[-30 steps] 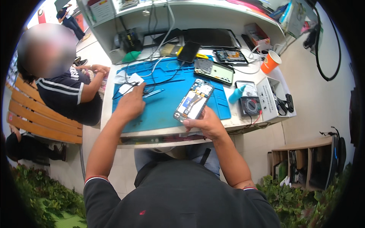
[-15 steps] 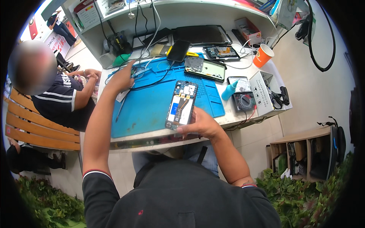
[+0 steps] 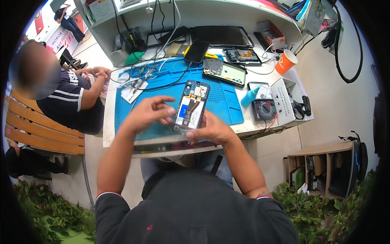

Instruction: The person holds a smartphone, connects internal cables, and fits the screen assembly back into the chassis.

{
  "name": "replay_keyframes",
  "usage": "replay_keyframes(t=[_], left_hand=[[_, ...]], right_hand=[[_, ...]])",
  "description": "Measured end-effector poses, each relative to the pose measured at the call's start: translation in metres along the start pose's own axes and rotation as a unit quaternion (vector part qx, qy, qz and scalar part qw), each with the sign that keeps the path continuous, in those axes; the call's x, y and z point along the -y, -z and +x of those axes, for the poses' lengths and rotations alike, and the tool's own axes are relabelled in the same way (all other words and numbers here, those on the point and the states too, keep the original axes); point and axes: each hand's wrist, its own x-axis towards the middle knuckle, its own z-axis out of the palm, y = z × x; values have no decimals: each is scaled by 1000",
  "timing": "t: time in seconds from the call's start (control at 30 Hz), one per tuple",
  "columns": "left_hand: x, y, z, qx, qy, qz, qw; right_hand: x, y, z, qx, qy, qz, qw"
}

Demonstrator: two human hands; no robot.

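Observation:
An opened smartphone [image 3: 191, 110] with its circuit board, white battery and ribbon cables bared is tilted up over the blue work mat [image 3: 158, 131]. My right hand [image 3: 213, 129] grips its lower right side, the thumb lying across the bottom edge. Left of the phone hovers my left hand [image 3: 151, 114], fingers apart and slightly curled, with nothing seen in it. Behind the left hand, screwdrivers and tweezers-like tools [image 3: 148, 75] lie among cables and a piece of white paper [image 3: 134, 91]. A black phone [image 3: 196, 51] rests at the mat's far edge.
On the right are an opened phone housing [image 3: 224, 73], a teal bottle [image 3: 249, 96], a multimeter [image 3: 265, 109], a white box [image 3: 283, 97] and an orange cup [image 3: 286, 62]. A green blower bulb [image 3: 134, 58] lies back left. Another person [image 3: 77, 93] sits at the left.
My left hand has drawn back from the tools at the far left and come near the phone. My right hand still holds the phone in about the same place.

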Motion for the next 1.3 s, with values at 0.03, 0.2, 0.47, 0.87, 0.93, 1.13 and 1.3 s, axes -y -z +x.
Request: replay_keyframes(t=[0.03,0.2,0.47,0.87,0.93,1.13,1.3], left_hand=[[9,-12,-2,2,-19,-25,1000],[23,-20,-2,-3,-59,-77,995],[30,-18,-2,-36,-101,-44,993],[25,-37,-31,-171,-183,155,956],[33,-38,-29,-160,-164,98,968],[35,-43,-27,-181,-163,130,961],[26,-36,-32,-155,-158,145,964]], right_hand=[[0,-1,2,5,7,3,1000],[5,0,5,-9,-39,83,996],[-2,4,9,22,9,104,994],[-11,1,9,1,33,86,996],[-12,0,10,4,39,77,996],[-15,0,11,-18,51,45,998],[-14,-6,10,-6,51,35,998]])
